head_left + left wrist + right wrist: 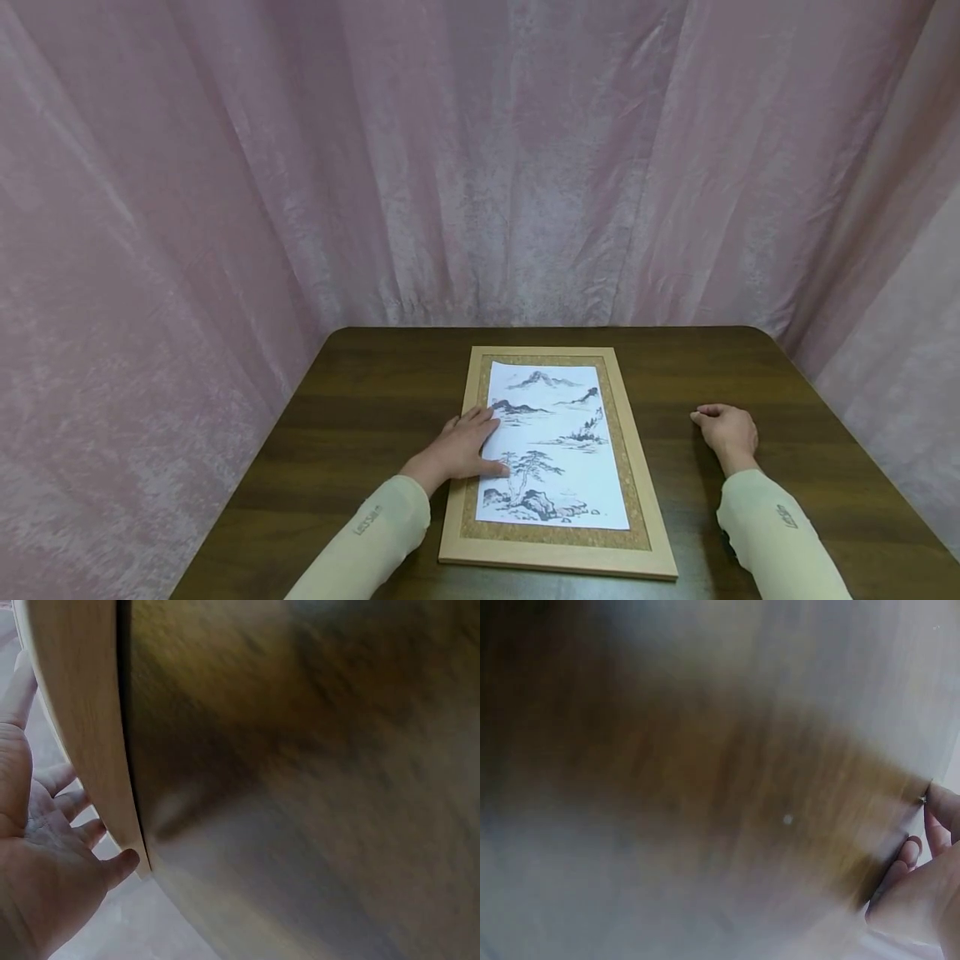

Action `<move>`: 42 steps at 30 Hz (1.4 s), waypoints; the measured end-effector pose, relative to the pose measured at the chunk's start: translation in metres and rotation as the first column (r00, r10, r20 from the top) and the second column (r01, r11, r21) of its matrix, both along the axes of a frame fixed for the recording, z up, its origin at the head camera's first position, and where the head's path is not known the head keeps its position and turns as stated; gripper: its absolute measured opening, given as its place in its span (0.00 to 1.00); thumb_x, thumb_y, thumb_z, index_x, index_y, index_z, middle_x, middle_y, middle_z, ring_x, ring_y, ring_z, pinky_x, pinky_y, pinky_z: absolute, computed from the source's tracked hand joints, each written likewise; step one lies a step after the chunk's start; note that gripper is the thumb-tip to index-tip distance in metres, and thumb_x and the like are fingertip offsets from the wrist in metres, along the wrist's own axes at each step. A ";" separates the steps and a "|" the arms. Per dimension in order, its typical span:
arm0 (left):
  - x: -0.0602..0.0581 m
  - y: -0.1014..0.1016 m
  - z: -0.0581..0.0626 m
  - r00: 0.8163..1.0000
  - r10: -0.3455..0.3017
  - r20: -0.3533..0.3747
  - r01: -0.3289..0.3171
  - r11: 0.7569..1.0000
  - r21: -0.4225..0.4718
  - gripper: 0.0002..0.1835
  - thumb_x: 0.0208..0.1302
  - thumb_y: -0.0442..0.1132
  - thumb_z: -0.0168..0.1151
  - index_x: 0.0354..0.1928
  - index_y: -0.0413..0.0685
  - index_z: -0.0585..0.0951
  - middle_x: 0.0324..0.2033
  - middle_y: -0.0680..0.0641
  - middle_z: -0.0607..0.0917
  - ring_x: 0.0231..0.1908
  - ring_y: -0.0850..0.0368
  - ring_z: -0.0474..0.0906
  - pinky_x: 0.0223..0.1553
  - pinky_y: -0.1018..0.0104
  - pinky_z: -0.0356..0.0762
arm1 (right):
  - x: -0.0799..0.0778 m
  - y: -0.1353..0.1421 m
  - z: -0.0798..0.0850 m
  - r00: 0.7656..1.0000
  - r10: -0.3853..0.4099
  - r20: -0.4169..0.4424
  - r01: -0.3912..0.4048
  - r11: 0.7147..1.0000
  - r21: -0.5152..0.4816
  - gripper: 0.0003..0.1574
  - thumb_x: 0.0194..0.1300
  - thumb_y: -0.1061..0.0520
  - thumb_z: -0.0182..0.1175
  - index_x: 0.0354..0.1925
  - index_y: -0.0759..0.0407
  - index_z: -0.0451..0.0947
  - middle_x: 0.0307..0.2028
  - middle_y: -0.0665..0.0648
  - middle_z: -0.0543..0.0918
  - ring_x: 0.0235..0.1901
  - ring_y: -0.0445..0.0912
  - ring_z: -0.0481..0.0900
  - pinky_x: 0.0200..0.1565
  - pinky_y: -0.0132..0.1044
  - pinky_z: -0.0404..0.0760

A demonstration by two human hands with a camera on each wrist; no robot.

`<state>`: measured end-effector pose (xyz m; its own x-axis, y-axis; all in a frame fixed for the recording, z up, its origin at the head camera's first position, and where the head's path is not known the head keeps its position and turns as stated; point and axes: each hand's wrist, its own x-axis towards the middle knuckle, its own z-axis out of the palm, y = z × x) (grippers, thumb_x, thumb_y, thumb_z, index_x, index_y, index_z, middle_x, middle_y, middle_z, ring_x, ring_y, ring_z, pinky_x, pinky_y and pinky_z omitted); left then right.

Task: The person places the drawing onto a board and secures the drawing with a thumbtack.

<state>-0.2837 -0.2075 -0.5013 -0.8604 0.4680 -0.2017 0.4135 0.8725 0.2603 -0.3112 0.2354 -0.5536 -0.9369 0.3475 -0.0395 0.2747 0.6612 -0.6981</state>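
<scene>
A white sheet of paper (551, 442) printed with an ink landscape of mountains and trees lies on a cork board (637, 500) with a pale wooden frame (558, 557). My left hand (468, 446) rests over the left edge of the sheet, fingers spread and thumb on the paper. To the right of the board, low over the table, my right hand (727, 433) pinches a tiny shiny, pin-like thing (922, 799) between thumb and forefinger. Most of that thing is hidden by the fingertips.
The board lies on a dark brown wooden table (360, 392) with rounded far corners. Pink curtains (487, 167) hang behind the table and at both sides. A small pale spot (787, 819) shows on the tabletop in the right wrist view; cannot tell what it is.
</scene>
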 end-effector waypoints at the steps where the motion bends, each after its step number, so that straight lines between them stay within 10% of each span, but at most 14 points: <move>1: 0.000 0.000 0.000 1.000 0.003 0.007 -0.003 1.000 0.005 0.53 0.58 0.72 0.61 0.76 0.48 0.60 0.77 0.45 0.53 0.76 0.44 0.42 0.70 0.38 0.47 | 0.000 0.000 0.000 1.000 0.001 0.000 -0.001 1.000 0.001 0.20 0.70 0.53 0.58 0.48 0.69 0.82 0.53 0.72 0.79 0.53 0.69 0.72 0.55 0.60 0.66; 24: 0.002 -0.001 0.001 0.999 0.030 0.043 -0.031 0.999 0.016 0.54 0.58 0.73 0.60 0.78 0.51 0.57 0.78 0.46 0.49 0.77 0.47 0.38 0.69 0.34 0.47 | -0.020 -0.030 0.021 0.993 -0.067 -0.098 0.044 0.974 -0.222 0.25 0.72 0.48 0.58 0.55 0.66 0.81 0.53 0.68 0.82 0.52 0.62 0.75 0.49 0.53 0.74; 42: 0.004 0.001 0.004 0.997 0.033 0.066 -0.035 0.999 0.035 0.52 0.59 0.71 0.60 0.78 0.51 0.57 0.78 0.47 0.49 0.77 0.48 0.38 0.69 0.35 0.46 | -0.050 -0.095 0.042 0.987 0.037 -0.159 -0.087 0.944 -0.319 0.19 0.70 0.51 0.60 0.51 0.62 0.83 0.43 0.61 0.86 0.39 0.51 0.83 0.33 0.34 0.78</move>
<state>-0.2801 -0.2069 -0.4976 -0.8616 0.4466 -0.2412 0.3648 0.8753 0.3176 -0.3612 0.1402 -0.5114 -0.9599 0.2804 0.0009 0.1175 0.4053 -0.9066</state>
